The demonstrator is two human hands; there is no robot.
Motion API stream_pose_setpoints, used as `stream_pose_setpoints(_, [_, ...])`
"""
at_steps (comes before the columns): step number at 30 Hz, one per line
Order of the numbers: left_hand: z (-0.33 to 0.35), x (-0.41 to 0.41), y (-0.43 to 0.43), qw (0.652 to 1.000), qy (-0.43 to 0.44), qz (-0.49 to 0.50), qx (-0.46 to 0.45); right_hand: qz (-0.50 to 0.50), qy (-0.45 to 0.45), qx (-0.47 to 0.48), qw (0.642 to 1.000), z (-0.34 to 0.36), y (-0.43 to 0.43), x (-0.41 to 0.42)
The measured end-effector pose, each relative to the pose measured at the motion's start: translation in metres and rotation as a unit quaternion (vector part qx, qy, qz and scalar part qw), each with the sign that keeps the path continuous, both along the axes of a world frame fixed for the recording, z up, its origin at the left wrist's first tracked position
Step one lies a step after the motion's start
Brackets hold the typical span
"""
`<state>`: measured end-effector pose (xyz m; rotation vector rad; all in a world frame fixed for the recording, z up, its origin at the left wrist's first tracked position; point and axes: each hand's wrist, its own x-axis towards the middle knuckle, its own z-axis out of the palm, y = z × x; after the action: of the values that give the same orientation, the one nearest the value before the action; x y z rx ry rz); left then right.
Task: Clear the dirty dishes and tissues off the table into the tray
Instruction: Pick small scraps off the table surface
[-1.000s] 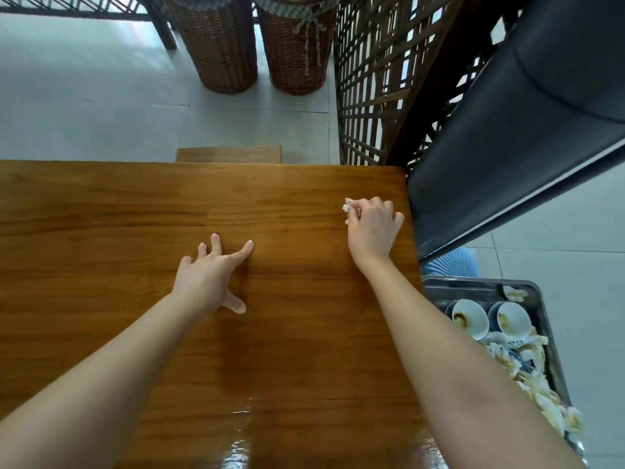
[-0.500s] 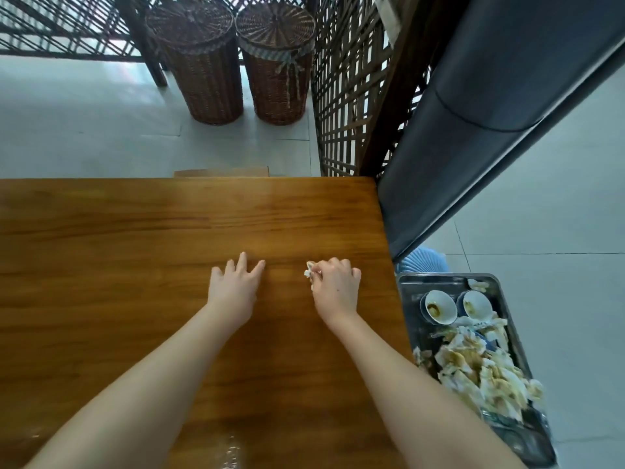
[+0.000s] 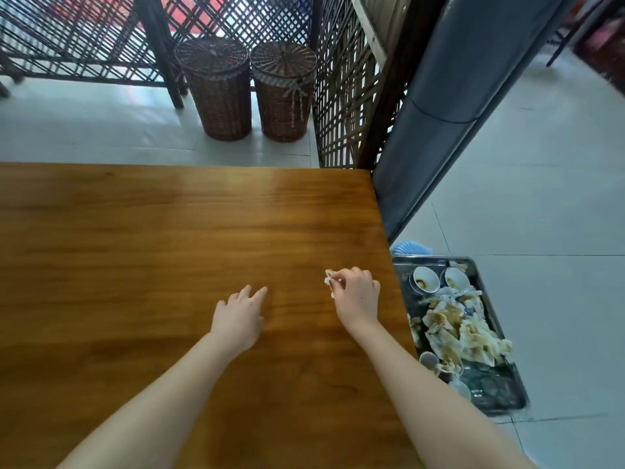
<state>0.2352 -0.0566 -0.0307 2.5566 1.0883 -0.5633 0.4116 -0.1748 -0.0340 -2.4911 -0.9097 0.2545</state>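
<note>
Pinching tissue [image 3: 329,281] | right hand [image 3: 356,299] moved rightward, nearer tray [image 3: 497,394]

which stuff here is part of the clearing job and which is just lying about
Job: tissue in right hand, table, tray, bowls, tissue pile.
Lying about: baskets, lattice screen.

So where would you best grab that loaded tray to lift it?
Probably by the raised rim of the tray on both long sides, reaching down from above: bowls and tissues are spread along it, so that should keep it level.
</note>
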Motion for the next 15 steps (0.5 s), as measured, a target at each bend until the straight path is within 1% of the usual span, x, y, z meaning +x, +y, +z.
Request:
stream_pose_setpoints(7, [0.012,-0.049,-0.047,1.0,-0.026,0.0,-0.013,-0.026,0.012,0.026,0.999,0.019,-0.063,-0.051])
stream_pose_setpoints(15, [0.025,-0.062,-0.091,0.997,-0.06,-0.027,-0.038,-0.066,0.0,0.016,0.998,0.045,-0.134,-0.059])
